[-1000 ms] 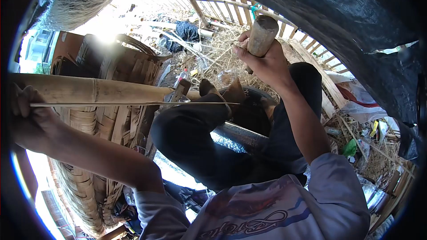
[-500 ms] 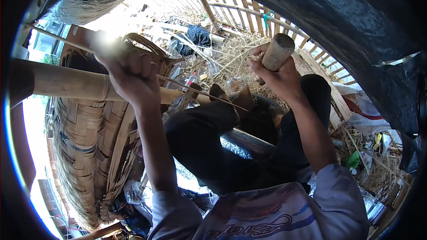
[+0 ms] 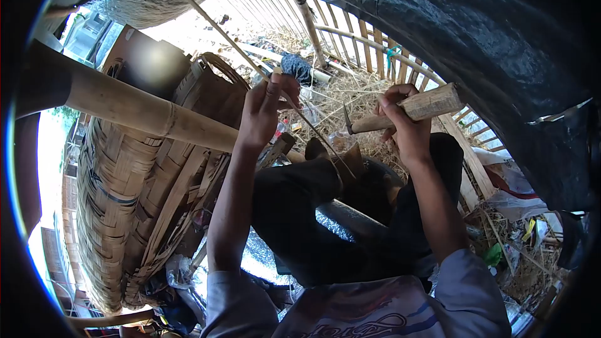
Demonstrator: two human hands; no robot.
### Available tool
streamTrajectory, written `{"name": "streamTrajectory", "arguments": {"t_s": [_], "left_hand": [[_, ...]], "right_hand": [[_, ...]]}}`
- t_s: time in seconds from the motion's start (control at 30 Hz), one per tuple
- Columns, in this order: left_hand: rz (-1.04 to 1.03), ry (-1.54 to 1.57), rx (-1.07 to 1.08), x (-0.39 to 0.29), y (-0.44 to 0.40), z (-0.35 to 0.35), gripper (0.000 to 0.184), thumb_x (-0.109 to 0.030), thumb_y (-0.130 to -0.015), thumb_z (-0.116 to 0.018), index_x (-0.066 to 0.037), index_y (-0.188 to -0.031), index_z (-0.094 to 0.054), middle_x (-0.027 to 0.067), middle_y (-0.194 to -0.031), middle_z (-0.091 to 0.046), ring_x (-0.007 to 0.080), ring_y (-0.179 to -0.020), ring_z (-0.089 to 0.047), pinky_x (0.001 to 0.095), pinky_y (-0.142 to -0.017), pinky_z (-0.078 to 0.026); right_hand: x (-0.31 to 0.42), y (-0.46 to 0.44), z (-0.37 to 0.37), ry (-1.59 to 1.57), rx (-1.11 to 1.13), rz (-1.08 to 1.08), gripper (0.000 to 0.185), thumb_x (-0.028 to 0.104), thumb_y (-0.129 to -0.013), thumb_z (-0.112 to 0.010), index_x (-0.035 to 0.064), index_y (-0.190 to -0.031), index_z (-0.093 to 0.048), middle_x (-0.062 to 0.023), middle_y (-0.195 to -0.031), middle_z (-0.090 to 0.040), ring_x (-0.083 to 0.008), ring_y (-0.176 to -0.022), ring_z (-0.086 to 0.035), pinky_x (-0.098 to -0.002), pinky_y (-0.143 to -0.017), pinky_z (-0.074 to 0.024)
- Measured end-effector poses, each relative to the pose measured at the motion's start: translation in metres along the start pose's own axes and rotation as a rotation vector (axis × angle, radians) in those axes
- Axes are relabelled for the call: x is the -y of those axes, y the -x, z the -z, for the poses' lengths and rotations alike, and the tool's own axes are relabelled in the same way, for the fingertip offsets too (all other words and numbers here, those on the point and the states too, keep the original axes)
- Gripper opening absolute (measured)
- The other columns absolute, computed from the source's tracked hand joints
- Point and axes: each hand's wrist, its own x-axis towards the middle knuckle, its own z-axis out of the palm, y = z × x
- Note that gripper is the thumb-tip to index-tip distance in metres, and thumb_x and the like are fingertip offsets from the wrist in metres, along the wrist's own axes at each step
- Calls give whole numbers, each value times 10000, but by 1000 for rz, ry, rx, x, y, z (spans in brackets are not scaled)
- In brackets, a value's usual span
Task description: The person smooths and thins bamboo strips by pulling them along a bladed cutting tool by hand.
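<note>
The left hand [image 3: 266, 107] pinches a thin strip [image 3: 206, 17], which slants from the upper left down between the 2 knees [image 3: 446, 155]. The right hand [image 3: 408, 126] grasps a knife [image 3: 433, 104] around its thick wooden handle. The strip looks light and springy, perhaps sharp-edged, best held by its flat faces; the knife seems solid, safest gripped behind its blade [image 3: 347, 119].

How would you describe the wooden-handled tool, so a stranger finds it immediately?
Below the large, dark, glossy sheet at upper right, find the bare right hand. It holds the short, brown, wooden-handled tool. Unlike the long, thin, pale strip in the left hand, this tool is thick, with a narrow, crosswise head.
</note>
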Motion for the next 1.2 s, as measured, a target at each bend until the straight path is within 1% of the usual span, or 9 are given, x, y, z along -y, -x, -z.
{"name": "streamTrajectory", "arguments": {"t_s": [0.2, 0.33, 0.47, 0.7, 0.77, 0.97, 1.07, 1.17, 1.2], "left_hand": [[184, -132, 117, 19, -8, 5, 353, -269, -1014, -447, 32, -1101, -609, 84, -919, -652, 141, -852, -626, 304, -754, -521], [146, -246, 246, 31, -7, 6, 231, -120, -970, -529, 7, -1154, -585, 84, -984, -662, 144, -905, -639, 285, -752, -523], [90, -369, 323, 36, -8, 8, 247, -131, -968, -540, 10, -1169, -571, 74, -973, -668, 142, -907, -641, 283, -750, -522], [91, 31, 23, 5, -6, 2, 238, -181, -962, -570, 15, -1092, -605, 71, -904, -672, 115, -844, -647, 291, -765, -548], [18, -19, -57, -2, -2, 0, 256, -170, -959, -573, 29, -1118, -602, 88, -918, -676, 126, -856, -655, 298, -764, -556], [68, -200, 22, -1, 11, 7, 185, -80, -925, -601, 51, -1046, -646, 108, -862, -686, 146, -843, -670, 293, -767, -563], [58, -102, -133, -19, 18, 5, 208, -118, -916, -627, 45, -1044, -649, 109, -884, -682, 158, -850, -672, 264, -748, -561], [-221, -104, -316, -33, 24, 11, 240, -123, -940, -583, 38, -1113, -623, 77, -868, -673, 175, -825, -683, 312, -757, -586], [-191, -131, -395, -38, 25, 8, 214, -118, -943, -579, 35, -1083, -632, 67, -834, -668, 141, -793, -666, 284, -732, -576]], "right_hand": [[-3, -2, 6, -15, -40, 54, 179, 120, -863, -666, 65, -995, -558, -15, -874, -608, -60, -765, -616, -181, -411, -469], [-4, -2, 6, -29, -43, 57, 174, 119, -864, -665, 66, -992, -559, -15, -876, -609, -61, -770, -618, -180, -413, -473], [-4, -2, 6, -18, -48, 41, 171, 114, -863, -664, 69, -993, -562, -15, -875, -605, -65, -768, -620, -179, -409, -470], [-5, 0, 3, 21, -11, 14, 166, 120, -865, -662, 65, -988, -565, -12, -878, -601, -74, -770, -627, -183, -416, -451], [-4, 5, 2, 29, -27, -17, 172, 126, -865, -665, 67, -991, -566, -12, -881, -601, -78, -773, -629, -185, -420, -450], [-10, 19, -2, -70, -32, 12, 190, 116, -861, -664, 66, -1011, -559, -26, -886, -620, -82, -780, -631, -185, -434, -465], [-16, 28, 1, -173, -18, 51, 196, 107, -860, -662, 58, -1015, -554, -36, -881, -629, -82, -774, -627, -183, -439, -467], [-5, 25, 4, -87, -79, 17, 145, 77, -866, -641, 53, -981, -556, -41, -852, -626, -81, -755, -615, -189, -440, -476], [-5, 24, 6, -81, -85, 7, 145, 77, -866, -641, 53, -981, -556, -41, -852, -626, -81, -755, -615, -189, -440, -476]]}}
